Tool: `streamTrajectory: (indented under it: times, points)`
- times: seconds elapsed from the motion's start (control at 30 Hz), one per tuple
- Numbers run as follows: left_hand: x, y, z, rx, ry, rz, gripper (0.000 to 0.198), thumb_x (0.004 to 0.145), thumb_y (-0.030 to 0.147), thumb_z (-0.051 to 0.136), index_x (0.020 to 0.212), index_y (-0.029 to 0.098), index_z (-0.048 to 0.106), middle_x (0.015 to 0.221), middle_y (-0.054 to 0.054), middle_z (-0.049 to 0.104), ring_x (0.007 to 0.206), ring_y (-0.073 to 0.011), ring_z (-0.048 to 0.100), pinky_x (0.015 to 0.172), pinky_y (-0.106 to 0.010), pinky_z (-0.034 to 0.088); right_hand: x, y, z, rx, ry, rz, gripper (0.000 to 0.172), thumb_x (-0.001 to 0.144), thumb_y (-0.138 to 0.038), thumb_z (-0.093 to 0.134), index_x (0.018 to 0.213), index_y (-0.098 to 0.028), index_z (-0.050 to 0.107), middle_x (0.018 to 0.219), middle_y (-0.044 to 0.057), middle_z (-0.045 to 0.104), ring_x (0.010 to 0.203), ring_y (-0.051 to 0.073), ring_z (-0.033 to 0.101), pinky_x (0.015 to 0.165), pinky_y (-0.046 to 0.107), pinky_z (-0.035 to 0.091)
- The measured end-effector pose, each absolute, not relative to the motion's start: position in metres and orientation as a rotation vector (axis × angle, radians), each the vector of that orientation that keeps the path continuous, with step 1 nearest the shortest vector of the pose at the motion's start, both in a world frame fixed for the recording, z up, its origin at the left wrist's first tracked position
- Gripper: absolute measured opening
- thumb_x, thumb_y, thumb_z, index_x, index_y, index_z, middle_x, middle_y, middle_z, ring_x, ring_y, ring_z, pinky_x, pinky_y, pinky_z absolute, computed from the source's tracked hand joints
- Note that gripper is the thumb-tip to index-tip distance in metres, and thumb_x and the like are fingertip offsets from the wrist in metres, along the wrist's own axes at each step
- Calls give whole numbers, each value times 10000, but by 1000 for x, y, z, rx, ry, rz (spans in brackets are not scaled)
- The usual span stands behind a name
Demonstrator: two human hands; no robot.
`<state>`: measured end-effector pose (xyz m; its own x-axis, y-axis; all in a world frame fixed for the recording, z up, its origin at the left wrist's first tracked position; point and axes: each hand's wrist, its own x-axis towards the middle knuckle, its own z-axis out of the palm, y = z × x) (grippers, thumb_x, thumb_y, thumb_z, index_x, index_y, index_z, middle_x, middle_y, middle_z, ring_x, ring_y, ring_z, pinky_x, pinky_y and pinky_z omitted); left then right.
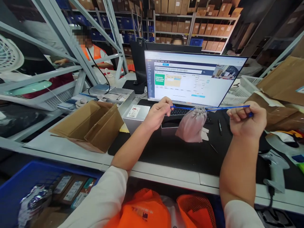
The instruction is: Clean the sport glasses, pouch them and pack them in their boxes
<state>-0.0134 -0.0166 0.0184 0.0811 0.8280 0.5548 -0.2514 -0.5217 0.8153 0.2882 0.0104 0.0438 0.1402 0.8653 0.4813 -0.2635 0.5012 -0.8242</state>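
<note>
A greyish-pink drawstring pouch hangs or rests over the black desk mat, its neck gathered tight. Blue drawstrings run out taut from both sides of the neck. My left hand is closed on the string's left end, in front of the monitor's lower edge. The right end is gripped in my right hand, fingers curled, with a bit of blue string showing below them. White paper pieces lie beside the pouch. What the pouch holds is hidden.
An open cardboard box and a labelled box stand left. Behind the pouch are a keyboard and a monitor. A barcode scanner lies right, near a pen. Lower left is a blue bin; a co-worker sits beyond.
</note>
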Motion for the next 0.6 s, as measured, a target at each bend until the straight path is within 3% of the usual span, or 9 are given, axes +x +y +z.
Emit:
streamTrajectory:
  times: [0.1,0.17,0.27,0.37,0.47,0.6]
  points:
    - [-14,-14,17,1550,627,1633,504,822,619,715,552,195,670,894,-59,591,893,-170,565,893,-322,470,292,7,45,-658,-1185,895,201,690,-292,553,582,-240,392,499,-49,252,466,127,241,635,357,321]
    - [-15,-15,17,1554,652,1611,566,806,663,707,507,191,624,788,-57,597,826,-171,575,852,-339,480,297,6,45,-682,-1205,868,215,689,-307,566,576,-243,395,492,-49,262,465,127,258,638,362,329]
    - [-14,-20,23,1395,730,1569,709,807,757,629,430,198,408,530,-6,402,595,-138,478,698,-354,480,307,13,42,-657,-1217,874,226,695,-302,584,572,-244,403,487,-52,275,462,122,274,631,358,322]
    - [-10,-33,34,1214,741,1639,760,900,717,522,457,202,182,479,37,159,476,-101,312,597,-333,439,312,27,34,-636,-1235,896,229,694,-278,600,572,-239,410,493,-58,280,459,110,282,628,351,314]
    - [-9,-46,41,1153,657,1741,742,940,613,517,492,191,102,498,32,106,469,-98,277,581,-321,436,309,41,23,-675,-1275,940,240,684,-286,594,562,-238,393,491,-66,255,454,100,266,624,346,310]
    - [-17,-52,44,1157,587,1753,729,924,570,557,494,193,105,487,24,135,492,-108,333,654,-339,516,300,50,15,-844,-1421,930,270,747,-303,519,574,-243,320,519,-60,239,490,115,279,612,337,321]
